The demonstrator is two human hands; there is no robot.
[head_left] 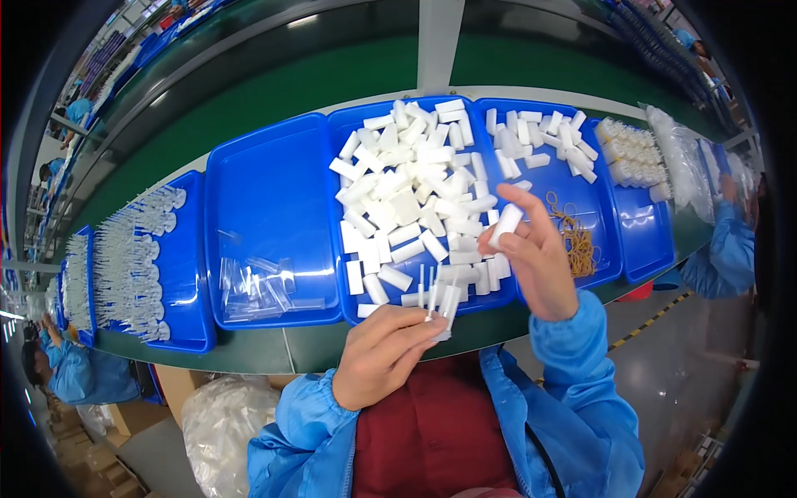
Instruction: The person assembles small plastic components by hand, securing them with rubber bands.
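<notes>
My right hand (541,259) is raised over the right side of the middle blue tray (335,178). Between its thumb and fingers is a small white block (507,226), held tilted. Lower and to the left, my left hand (383,353) is closed on a small bunch of translucent plastic parts (448,309) with thin white prongs sticking up. Their exact kind is hard to make out. Many loose white blocks (405,207) are heaped in the middle tray, just beyond both hands.
Left of the middle tray, a blue tray (270,178) holds transparent plastic pieces (266,286). Farther left, pronged white parts (129,274) fill another tray. To the right are yellowish rubber bands (579,249) and bundled white parts (633,156). Co-workers in blue sit at both ends.
</notes>
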